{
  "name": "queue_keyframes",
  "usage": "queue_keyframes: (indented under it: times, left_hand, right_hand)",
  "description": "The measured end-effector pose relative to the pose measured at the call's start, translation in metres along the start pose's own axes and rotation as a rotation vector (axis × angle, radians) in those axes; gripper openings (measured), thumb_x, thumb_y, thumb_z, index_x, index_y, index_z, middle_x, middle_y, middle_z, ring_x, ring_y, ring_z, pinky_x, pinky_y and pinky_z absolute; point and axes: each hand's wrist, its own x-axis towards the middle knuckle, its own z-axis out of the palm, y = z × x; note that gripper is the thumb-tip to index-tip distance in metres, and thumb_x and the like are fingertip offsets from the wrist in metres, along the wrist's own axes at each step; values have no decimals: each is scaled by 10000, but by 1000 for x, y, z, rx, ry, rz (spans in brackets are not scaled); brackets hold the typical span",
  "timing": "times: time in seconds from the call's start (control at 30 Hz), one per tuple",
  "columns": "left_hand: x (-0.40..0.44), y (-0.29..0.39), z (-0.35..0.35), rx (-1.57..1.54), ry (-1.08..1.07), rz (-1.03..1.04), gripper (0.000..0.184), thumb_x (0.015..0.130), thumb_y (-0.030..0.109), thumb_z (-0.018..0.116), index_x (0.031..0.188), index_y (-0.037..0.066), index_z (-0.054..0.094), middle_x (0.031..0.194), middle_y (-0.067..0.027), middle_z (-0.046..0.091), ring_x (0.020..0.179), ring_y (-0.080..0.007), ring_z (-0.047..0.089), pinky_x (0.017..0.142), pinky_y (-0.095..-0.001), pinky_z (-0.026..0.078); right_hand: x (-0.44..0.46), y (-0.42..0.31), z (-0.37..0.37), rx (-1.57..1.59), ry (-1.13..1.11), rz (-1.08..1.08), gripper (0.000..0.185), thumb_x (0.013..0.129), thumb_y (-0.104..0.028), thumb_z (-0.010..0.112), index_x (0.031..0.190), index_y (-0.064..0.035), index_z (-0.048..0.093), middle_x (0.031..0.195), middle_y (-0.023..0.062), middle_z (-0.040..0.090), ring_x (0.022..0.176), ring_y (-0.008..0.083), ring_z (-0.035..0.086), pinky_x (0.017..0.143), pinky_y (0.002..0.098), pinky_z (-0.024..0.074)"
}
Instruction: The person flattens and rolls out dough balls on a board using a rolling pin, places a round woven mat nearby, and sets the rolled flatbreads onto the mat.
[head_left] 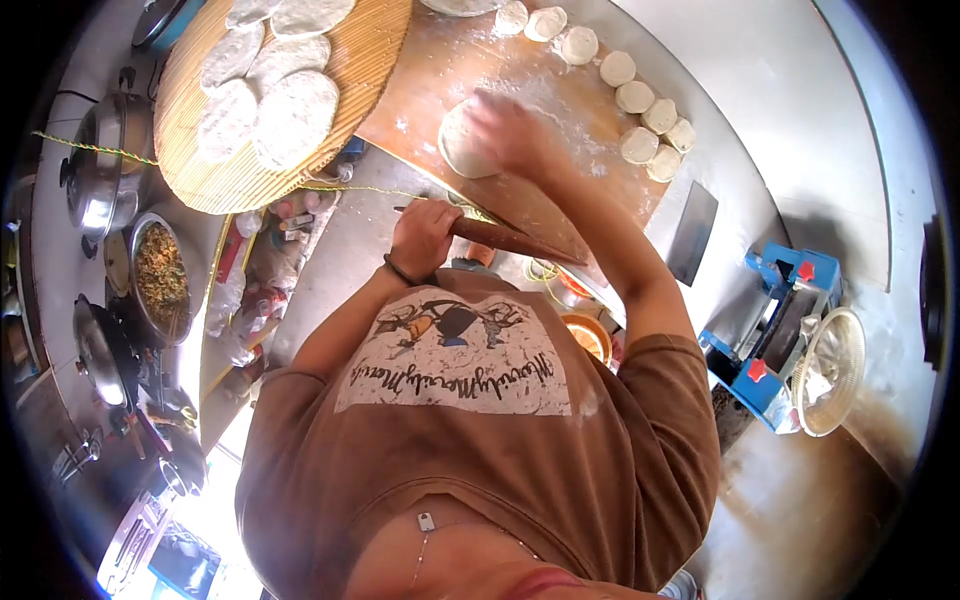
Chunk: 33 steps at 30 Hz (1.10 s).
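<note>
My left hand (425, 240), with a dark band at the wrist, is closed around one end of a dark wooden rolling pin (512, 241). The pin slants across the near edge of the floured wooden board (545, 115), close to my shirt. Over the right side of a flat round of dough (457, 145) is my right hand (510, 135). It touches or hovers just above the dough. Motion smears its fingers, so their grip is unclear. Several small dough pieces (618, 68) line the board's far and right edges.
Left of the board, a round woven tray (385, 50) carries several rolled dough rounds (297, 118). A metal bowl of chopped filling (160, 280) and lidded pots (100, 165) stand farther left. At right are a cleaver blade (692, 233), a blue machine (765, 340) and a basket (850, 365).
</note>
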Motion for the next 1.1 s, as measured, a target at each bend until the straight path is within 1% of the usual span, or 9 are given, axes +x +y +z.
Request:
queue_keyframes:
  times: [0.2,0.3,0.4,0.5,0.67,0.7,0.83,1.0,1.1]
  left_hand:
    - [0,-9,-19,35,9,-55,329,730,48,680,1056,72,650,974,-94,664,964,-303,637,905,-424,487]
    - [13,-18,-18,63,22,-7,344,730,55,686,1071,79,651,984,-93,663,981,-302,633,916,-424,480]
    - [32,-27,-9,84,-44,41,345,748,82,693,1091,83,654,1008,-99,673,1005,-309,630,923,-441,469]
    - [56,-35,0,51,-70,94,363,782,135,710,1136,91,642,1100,-117,672,1059,-321,617,923,-452,456]
    - [129,-40,35,272,1,142,613,851,336,731,1384,106,536,1478,-163,478,1356,-319,466,1019,-494,403]
    - [123,-37,37,347,-218,75,811,868,500,679,1531,135,387,1633,-142,272,1503,-305,281,1131,-517,313]
    - [68,-39,15,395,-383,153,847,921,676,507,1578,171,335,1676,-97,219,1556,-278,164,1216,-583,165]
    - [199,-80,46,569,-292,-103,826,945,587,516,1606,166,253,1689,-62,186,1558,-287,152,1210,-572,194]
    - [160,-79,32,629,-359,-2,809,946,570,523,1597,155,282,1685,-48,206,1555,-287,162,1210,-552,203]
  right_hand:
    - [-84,-17,-22,20,-164,262,646,955,-465,581,1517,-178,444,1627,95,338,1514,296,282,1231,461,221]
    - [-93,-28,-30,-12,-92,506,645,953,-474,582,1512,-181,451,1638,86,317,1519,291,268,1226,473,225]
    - [-107,-20,-29,26,-73,347,631,944,-443,614,1499,-183,465,1611,93,367,1488,298,328,1193,474,277]
    - [-120,-4,-52,420,65,706,622,931,-394,652,1485,-172,478,1560,106,439,1443,307,395,1156,462,327]
    - [-151,-6,-62,30,11,596,719,897,-390,688,1498,-88,435,1538,147,448,1436,339,396,1151,497,319]
    - [-164,-15,-58,15,-19,591,753,885,-417,696,1499,-72,428,1542,158,439,1439,345,391,1140,516,321]
    - [-172,-36,-62,-25,-191,534,820,881,-441,666,1534,-51,360,1595,173,357,1491,356,305,1182,551,250]
    - [-106,57,-31,-58,151,580,795,904,-459,630,1536,-58,363,1590,177,362,1487,357,309,1214,530,229]
    - [-149,41,-29,18,38,490,856,882,-518,650,1540,-55,356,1603,170,348,1498,354,298,1223,531,204]
